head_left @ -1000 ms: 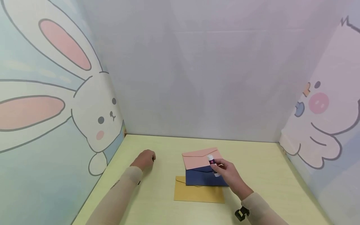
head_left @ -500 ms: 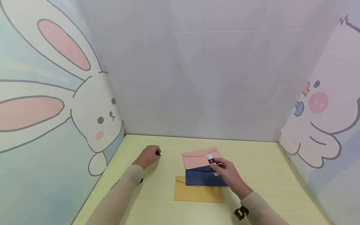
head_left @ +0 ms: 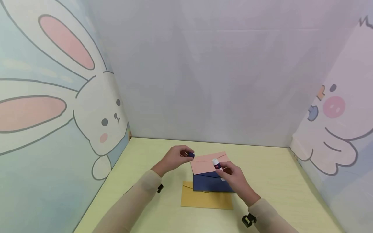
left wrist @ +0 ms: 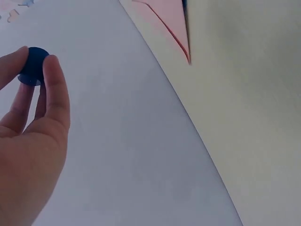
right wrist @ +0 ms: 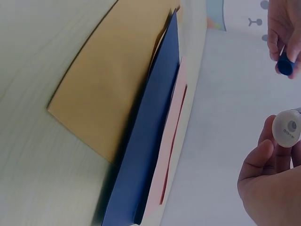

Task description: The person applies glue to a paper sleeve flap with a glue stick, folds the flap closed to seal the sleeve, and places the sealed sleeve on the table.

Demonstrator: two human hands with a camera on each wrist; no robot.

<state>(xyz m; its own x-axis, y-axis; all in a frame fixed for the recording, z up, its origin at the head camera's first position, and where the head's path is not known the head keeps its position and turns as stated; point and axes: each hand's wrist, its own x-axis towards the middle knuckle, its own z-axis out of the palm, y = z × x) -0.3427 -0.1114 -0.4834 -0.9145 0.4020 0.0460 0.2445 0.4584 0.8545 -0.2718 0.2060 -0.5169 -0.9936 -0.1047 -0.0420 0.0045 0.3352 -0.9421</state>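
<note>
My left hand (head_left: 175, 158) pinches a small dark blue cap (head_left: 190, 155) between thumb and fingertips, above the left edge of the pink envelope. The cap (left wrist: 35, 63) appears up close in the left wrist view. In my right hand (head_left: 237, 181) is a glue stick (head_left: 216, 163), gripped by its dark-labelled body and tilted, white end up. Its round white base (right wrist: 286, 129) faces the right wrist camera. Cap and glue stick are apart. Beneath the hands lie a pink envelope (head_left: 203, 166), a navy envelope (head_left: 208, 183) and a yellow envelope (head_left: 201, 200), overlapping.
The pale wooden table (head_left: 268, 174) meets a plain whitish back wall (head_left: 204, 81). Side panels carry a cartoon rabbit (head_left: 96, 116) on the left and another cartoon animal (head_left: 344, 129) on the right. A dark band (head_left: 249, 220) sits at my right wrist.
My left hand has moved right and slightly up with the cap, from bare table toward the pink envelope and glue stick. The right hand has barely moved; the envelopes lie as before.
</note>
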